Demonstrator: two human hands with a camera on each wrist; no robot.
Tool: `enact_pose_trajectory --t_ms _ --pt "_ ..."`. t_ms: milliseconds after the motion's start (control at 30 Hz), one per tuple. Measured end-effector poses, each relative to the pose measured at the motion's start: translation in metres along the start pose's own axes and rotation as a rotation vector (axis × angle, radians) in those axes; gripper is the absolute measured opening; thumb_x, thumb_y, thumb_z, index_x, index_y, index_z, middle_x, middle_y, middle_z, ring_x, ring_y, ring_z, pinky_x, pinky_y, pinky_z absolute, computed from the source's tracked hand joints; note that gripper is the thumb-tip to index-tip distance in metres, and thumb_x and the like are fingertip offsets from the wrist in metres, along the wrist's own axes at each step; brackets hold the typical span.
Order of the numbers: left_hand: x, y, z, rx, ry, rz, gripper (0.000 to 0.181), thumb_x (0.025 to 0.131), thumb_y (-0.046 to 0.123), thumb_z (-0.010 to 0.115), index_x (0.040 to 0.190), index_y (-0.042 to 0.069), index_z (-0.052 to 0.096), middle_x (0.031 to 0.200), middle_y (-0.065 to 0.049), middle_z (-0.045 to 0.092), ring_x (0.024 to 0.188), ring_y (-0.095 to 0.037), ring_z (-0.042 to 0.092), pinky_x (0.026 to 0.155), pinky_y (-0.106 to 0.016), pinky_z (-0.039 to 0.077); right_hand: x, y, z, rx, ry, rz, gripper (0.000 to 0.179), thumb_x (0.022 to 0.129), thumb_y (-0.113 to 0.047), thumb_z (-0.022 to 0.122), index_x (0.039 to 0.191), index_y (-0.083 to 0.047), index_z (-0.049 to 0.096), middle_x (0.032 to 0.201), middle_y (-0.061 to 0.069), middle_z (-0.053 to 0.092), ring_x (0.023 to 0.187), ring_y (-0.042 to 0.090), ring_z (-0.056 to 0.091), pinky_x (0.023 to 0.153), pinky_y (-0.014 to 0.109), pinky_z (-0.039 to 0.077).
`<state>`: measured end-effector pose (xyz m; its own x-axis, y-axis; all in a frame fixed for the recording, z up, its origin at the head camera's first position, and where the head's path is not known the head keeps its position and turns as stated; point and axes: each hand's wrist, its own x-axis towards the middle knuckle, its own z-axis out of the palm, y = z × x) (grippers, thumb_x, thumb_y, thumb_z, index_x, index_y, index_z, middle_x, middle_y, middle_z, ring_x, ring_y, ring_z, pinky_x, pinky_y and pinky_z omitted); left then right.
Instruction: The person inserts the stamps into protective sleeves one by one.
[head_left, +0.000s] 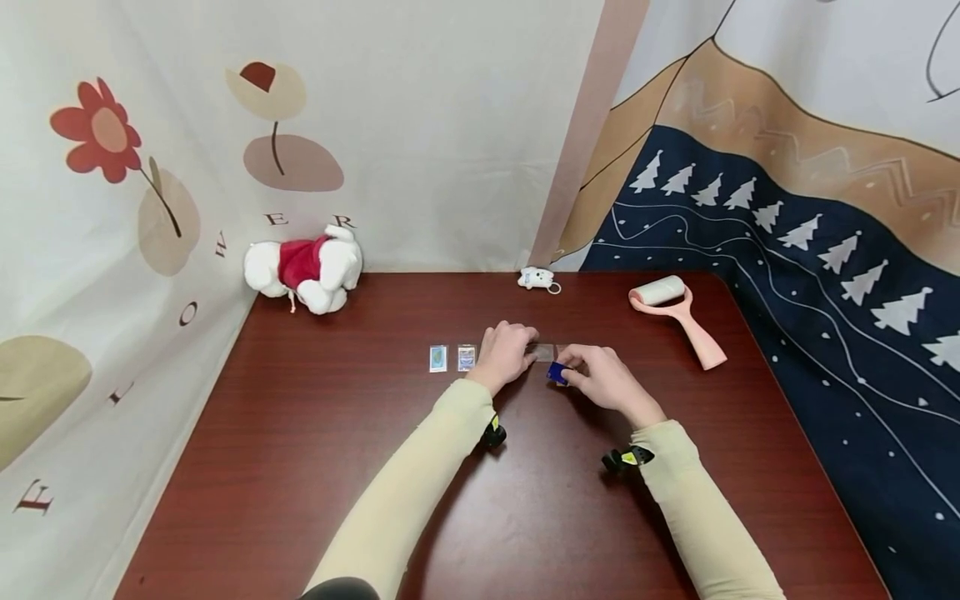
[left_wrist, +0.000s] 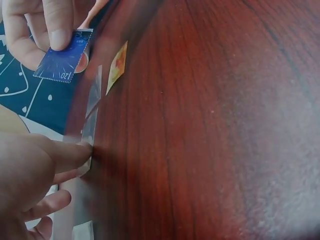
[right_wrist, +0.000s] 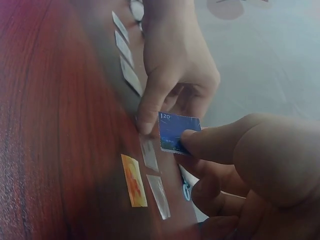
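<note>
My right hand (head_left: pixel 600 377) pinches a blue postage stamp (right_wrist: pixel 172 132) marked 1.20 between thumb and fingers, raised over the table. With a fingertip, my left hand (head_left: pixel 504 358) touches the end of a clear plastic sleeve (right_wrist: pixel 149 154) lying flat on the wood. Another clear sleeve (right_wrist: pixel 158 196) lies beside it in the same row. An orange and yellow stamp (right_wrist: pixel 133 181) rests on the near side of these sleeves, under the right hand. To the left, a sleeve with a blue stamp (head_left: pixel 438 358) and a sleeve with a purplish stamp (head_left: pixel 467 357) lie side by side.
At the back left of the brown table (head_left: pixel 337 500) lies a white plush toy (head_left: pixel 302 271) in red. A small white keychain figure (head_left: pixel 536 277) sits at the back edge. A pink lint roller (head_left: pixel 686 317) lies back right. Printed curtains (head_left: pixel 420 150) hang behind.
</note>
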<state>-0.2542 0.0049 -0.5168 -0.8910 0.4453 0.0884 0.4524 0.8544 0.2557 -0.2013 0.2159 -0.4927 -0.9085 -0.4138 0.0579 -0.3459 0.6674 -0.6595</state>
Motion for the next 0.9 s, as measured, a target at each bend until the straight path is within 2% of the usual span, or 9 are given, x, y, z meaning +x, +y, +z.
enact_pose_trajectory --t_ms 167,400,500,600,733,900 --pt "-0.001 -0.002 -0.001 0.007 -0.017 -0.016 0.025 0.095 0.035 0.08 0.116 0.022 0.077 0.11 0.0 0.072 0.101 -0.028 0.066 0.082 -0.045 0.053 -0.001 0.001 -0.002 0.042 0.004 0.016 0.012 0.097 -0.005 0.074 0.107 -0.011 0.075 0.093 0.003 0.076 0.066 0.01 0.065 0.062 0.029 0.056" --pt "-0.003 -0.007 0.002 -0.008 -0.003 -0.026 0.007 0.097 0.027 0.078 0.099 0.021 0.079 0.097 0.004 0.072 0.095 -0.022 0.071 0.08 -0.043 0.056 -0.002 0.0 -0.002 0.049 -0.005 0.02 0.014 0.096 -0.004 0.074 0.11 -0.008 0.075 0.094 0.006 0.076 0.063 0.009 0.063 0.061 0.029 0.056" --pt "-0.004 -0.009 0.001 -0.036 0.013 -0.033 0.006 0.098 0.028 0.077 0.097 0.022 0.079 0.096 0.005 0.072 0.095 -0.02 0.071 0.08 -0.042 0.055 -0.002 -0.001 -0.001 0.046 0.005 0.013 0.014 0.096 -0.005 0.074 0.11 -0.008 0.076 0.095 0.007 0.077 0.063 0.009 0.063 0.061 0.029 0.055" --pt "-0.006 -0.01 -0.004 -0.08 0.03 -0.039 0.008 0.1 0.029 0.074 0.096 0.024 0.08 0.096 0.005 0.071 0.095 -0.018 0.07 0.081 -0.041 0.056 -0.001 -0.002 -0.002 0.042 0.029 0.004 0.014 0.096 -0.005 0.074 0.11 -0.008 0.078 0.101 0.009 0.077 0.066 0.009 0.063 0.061 0.029 0.055" --pt "-0.012 -0.013 -0.015 -0.164 0.039 -0.028 0.014 0.104 0.026 0.069 0.104 0.021 0.082 0.099 0.002 0.073 0.1 -0.02 0.071 0.085 -0.041 0.058 0.0 -0.004 -0.003 0.044 0.082 -0.024 0.017 0.096 -0.003 0.074 0.112 -0.007 0.079 0.11 0.011 0.076 0.07 0.011 0.063 0.063 0.029 0.054" --pt "-0.02 -0.019 -0.024 -0.262 0.052 -0.01 0.021 0.106 0.025 0.064 0.112 0.015 0.082 0.106 -0.002 0.075 0.107 -0.024 0.071 0.093 -0.04 0.057 0.003 -0.006 -0.004 0.07 0.118 -0.042 0.015 0.099 -0.005 0.072 0.112 -0.009 0.077 0.102 0.008 0.076 0.071 0.016 0.06 0.061 0.029 0.051"
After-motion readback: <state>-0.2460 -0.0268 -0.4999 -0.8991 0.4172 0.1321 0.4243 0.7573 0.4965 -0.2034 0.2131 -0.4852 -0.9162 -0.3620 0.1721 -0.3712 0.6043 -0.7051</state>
